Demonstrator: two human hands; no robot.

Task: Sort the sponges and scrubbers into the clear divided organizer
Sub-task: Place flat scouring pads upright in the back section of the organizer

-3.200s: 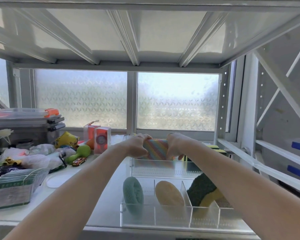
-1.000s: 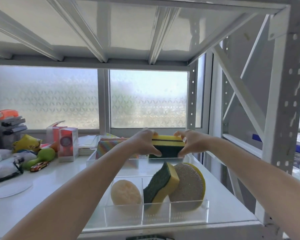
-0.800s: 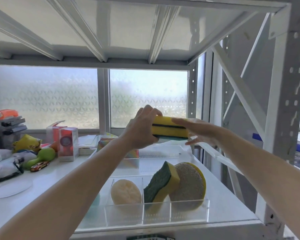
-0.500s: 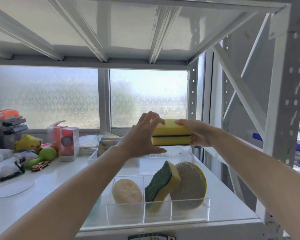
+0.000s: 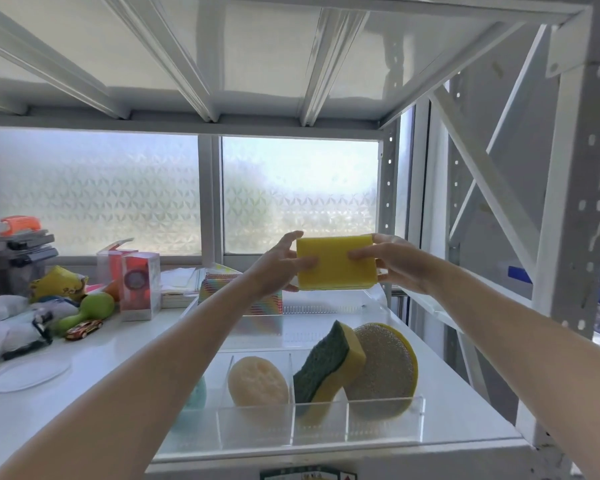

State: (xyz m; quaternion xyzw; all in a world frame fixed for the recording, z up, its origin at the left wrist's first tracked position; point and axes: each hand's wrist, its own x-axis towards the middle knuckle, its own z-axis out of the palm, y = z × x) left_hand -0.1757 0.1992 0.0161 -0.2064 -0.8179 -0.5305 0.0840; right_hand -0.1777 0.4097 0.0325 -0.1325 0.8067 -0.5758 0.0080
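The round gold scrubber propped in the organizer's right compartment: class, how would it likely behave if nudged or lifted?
The round gold scrubber stands on edge, leaning, so a nudge would probably tip or roll it. Its foam backing suggests it is light and squashy. The mesh face looks rough, probably not slippery.

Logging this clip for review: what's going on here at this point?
A person is sorting sponges on a white shelf. Both hands, left hand and right hand, hold a yellow sponge in the air above the clear divided organizer. The front compartments already hold a beige round sponge, a green-and-yellow sponge and a round scrubber. A striped rainbow sponge sits at the back left, partly hidden by the left arm.
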